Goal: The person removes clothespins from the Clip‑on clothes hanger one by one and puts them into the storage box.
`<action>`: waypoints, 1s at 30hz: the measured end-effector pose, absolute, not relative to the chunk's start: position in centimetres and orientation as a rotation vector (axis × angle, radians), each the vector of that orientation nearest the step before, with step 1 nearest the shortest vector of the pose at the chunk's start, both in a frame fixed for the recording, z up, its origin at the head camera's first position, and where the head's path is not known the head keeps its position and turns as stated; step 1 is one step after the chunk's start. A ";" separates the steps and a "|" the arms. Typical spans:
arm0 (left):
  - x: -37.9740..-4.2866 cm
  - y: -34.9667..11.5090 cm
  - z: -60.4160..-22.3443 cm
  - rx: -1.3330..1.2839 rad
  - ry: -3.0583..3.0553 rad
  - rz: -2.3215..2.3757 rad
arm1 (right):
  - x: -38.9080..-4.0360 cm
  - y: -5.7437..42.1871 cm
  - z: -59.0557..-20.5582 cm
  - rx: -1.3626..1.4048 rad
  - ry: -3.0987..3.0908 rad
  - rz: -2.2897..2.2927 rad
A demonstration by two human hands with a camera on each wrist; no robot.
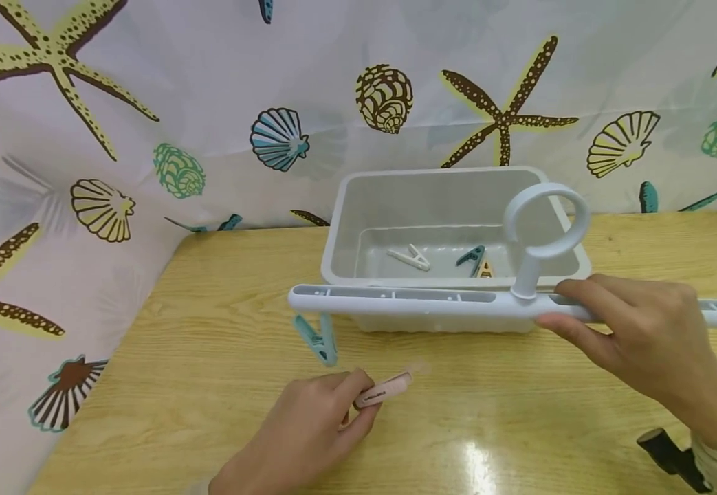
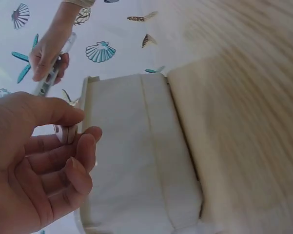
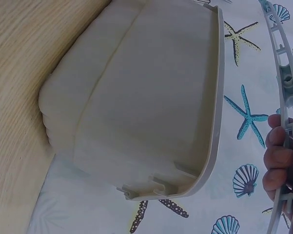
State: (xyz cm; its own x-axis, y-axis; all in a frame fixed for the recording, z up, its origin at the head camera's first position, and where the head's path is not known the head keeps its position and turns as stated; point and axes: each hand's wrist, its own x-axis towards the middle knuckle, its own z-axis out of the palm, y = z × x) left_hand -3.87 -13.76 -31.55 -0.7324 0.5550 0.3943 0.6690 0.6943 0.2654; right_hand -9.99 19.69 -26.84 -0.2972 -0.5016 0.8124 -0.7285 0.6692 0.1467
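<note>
My left hand [image 1: 309, 426] pinches a pale pink clothespin [image 1: 385, 390] between thumb and fingers, above the table. In the left wrist view, only the end of that clothespin [image 2: 67, 134] shows between the fingertips. My right hand [image 1: 649, 330] grips a long, pale plastic hanger bar [image 1: 407, 301] with slots and an upright ring hook [image 1: 581, 220]. The bar is held level in front of the bin. A blue clothespin [image 1: 320, 340] shows just below the bar's left end; I cannot tell whether it touches the bar. The right wrist view shows fingers [image 3: 278, 158] curled round the bar.
A light grey plastic bin [image 1: 333, 240] stands at the back of the wooden table [image 1: 222, 344]. Inside lie a white clothespin [image 1: 410, 258], a dark teal one [image 1: 472, 258] and a beige one [image 1: 485, 268]. A shell-patterned cloth [image 1: 210, 89] hangs behind.
</note>
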 end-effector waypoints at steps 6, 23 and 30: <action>-3.2 -13.5 -30.5 -1.028 -2.580 -0.573 | -9.9 19.7 -27.0 0.953 -1.952 0.318; -2.3 -13.9 -28.4 -1.051 -2.368 -0.601 | -10.0 19.0 -27.7 1.013 -2.018 0.305; -2.4 -13.9 -27.3 -1.014 -2.394 -0.587 | -10.2 18.6 -27.7 1.060 -2.072 0.213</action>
State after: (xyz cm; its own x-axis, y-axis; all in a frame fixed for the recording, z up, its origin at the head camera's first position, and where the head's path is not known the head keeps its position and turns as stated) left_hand -2.39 -13.90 -27.33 -0.6152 0.5445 0.5701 0.7465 0.6350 0.1991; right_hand -10.22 18.61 -27.73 -0.3453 -0.6154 0.7086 -0.7464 0.6378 0.1902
